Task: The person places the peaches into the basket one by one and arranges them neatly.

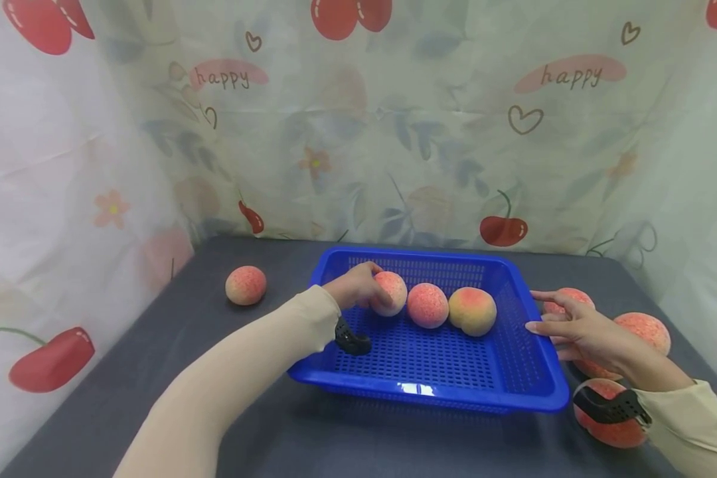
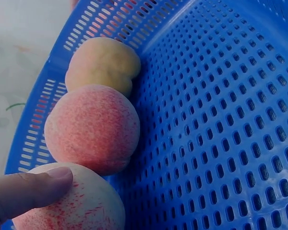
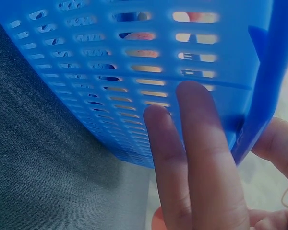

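My left hand (image 1: 358,288) holds a pale, red-speckled peach (image 1: 393,292) at the left of a row inside the blue plastic basket (image 1: 418,395). In the left wrist view the thumb (image 2: 43,188) lies across this peach. Beside it sit a pinker peach (image 1: 427,306) and a yellow peach (image 1: 473,311) with a red top, along the basket's far side. At the right end, my right hand (image 1: 594,337) grips the basket's rim, thumb over the edge. Two of its fingers (image 3: 206,153) press on the slotted outer wall in the right wrist view.
A lone peach (image 1: 246,285) rests on the dark table (image 1: 173,345) left of the basket. Several more peaches lie on the right, partly behind my right hand and wrist, one of them a red-speckled peach (image 1: 645,332). A printed curtain (image 1: 358,133) encloses the back and sides.
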{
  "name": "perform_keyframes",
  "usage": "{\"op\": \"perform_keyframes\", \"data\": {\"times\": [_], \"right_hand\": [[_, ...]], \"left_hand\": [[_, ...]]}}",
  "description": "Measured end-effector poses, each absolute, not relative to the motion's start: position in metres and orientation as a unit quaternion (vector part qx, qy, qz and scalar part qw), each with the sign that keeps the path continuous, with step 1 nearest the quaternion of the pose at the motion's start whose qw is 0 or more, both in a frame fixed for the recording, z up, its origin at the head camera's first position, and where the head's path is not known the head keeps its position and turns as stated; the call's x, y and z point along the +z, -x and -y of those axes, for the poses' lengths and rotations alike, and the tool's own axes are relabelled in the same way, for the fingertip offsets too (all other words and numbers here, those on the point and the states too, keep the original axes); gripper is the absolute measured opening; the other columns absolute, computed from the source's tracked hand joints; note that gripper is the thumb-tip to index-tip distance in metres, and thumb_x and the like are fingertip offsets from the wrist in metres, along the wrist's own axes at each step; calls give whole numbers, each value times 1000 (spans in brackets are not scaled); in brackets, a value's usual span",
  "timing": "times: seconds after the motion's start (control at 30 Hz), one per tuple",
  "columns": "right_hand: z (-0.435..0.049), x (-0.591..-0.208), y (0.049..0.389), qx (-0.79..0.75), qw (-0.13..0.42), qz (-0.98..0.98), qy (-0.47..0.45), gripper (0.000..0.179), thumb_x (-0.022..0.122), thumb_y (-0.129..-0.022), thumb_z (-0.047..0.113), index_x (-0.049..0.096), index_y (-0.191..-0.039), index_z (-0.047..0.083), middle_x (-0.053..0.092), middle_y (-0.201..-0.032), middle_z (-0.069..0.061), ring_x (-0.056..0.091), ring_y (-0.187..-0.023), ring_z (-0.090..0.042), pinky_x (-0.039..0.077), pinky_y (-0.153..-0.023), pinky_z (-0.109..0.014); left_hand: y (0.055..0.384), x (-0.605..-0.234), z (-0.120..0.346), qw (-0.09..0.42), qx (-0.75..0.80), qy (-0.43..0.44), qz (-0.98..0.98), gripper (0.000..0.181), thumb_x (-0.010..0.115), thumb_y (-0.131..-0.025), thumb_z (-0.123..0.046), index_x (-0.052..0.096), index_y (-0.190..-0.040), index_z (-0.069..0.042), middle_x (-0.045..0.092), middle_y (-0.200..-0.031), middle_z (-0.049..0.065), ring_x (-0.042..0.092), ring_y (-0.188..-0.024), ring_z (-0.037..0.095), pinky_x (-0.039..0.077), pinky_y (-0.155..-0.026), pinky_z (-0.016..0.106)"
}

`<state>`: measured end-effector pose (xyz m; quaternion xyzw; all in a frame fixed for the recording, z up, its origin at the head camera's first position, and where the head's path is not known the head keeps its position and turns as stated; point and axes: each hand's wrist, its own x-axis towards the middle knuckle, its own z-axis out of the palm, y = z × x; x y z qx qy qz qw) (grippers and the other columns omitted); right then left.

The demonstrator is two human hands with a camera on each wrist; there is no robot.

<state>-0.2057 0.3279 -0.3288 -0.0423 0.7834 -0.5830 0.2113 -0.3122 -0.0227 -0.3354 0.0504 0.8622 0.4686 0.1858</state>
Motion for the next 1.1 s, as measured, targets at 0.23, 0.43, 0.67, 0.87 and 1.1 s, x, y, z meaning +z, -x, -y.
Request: {"op": "perform_keyframes", "data": {"times": [0.23, 0.43, 0.67, 0.87, 1.1], "right_hand": [[-326, -331, 204, -575, 202, -792, 41, 89, 59, -97, 23, -7, -153, 3, 22, -148, -41, 68, -102, -37, 55, -82, -54], [-326, -332, 204, -573, 203, -792, 47, 88, 58, -98, 23, -8, -153, 2, 19, -148, -42, 68, -102, -37, 56, -81, -53], [-326, -330, 204, -572, 199, -795, 32, 89, 60, -97, 23, -6, -154, 4, 36, -143, -37, 68, -101, -36, 56, -81, -54], [-326, -330, 205, -573, 200, -794, 32, 90, 60, -97, 23, -6, -154, 4, 34, -143, -38, 68, -101, -36, 56, -81, -54], [-326, -329, 206, -577, 209, -789, 32, 90, 60, -97, 23, -7, -153, 4, 44, -137, -35, 69, -100, -35, 55, -82, -54]], "left_hand": [[312, -339, 23, 189, 466, -44, -863, 64, 77, -72, 5, 48, -129, 0, 55, -123, 19, 59, -85, 22, 56, -82, 39], [312, -341, 23, 189, 455, -41, -870, 68, 78, -70, 5, 48, -131, -1, 55, -125, 19, 61, -96, 26, 56, -83, 39], [313, -344, 22, 190, 453, -42, -870, 68, 78, -68, 7, 49, -129, -1, 56, -124, 18, 59, -96, 25, 55, -80, 37], [314, -347, 22, 190, 470, -38, -861, 65, 76, -68, 9, 50, -126, -1, 56, -121, 17, 57, -89, 22, 54, -81, 39], [312, -350, 22, 193, 477, -33, -857, 63, 76, -68, 9, 49, -124, -1, 56, -119, 17, 57, -87, 22, 54, -79, 36]]}}
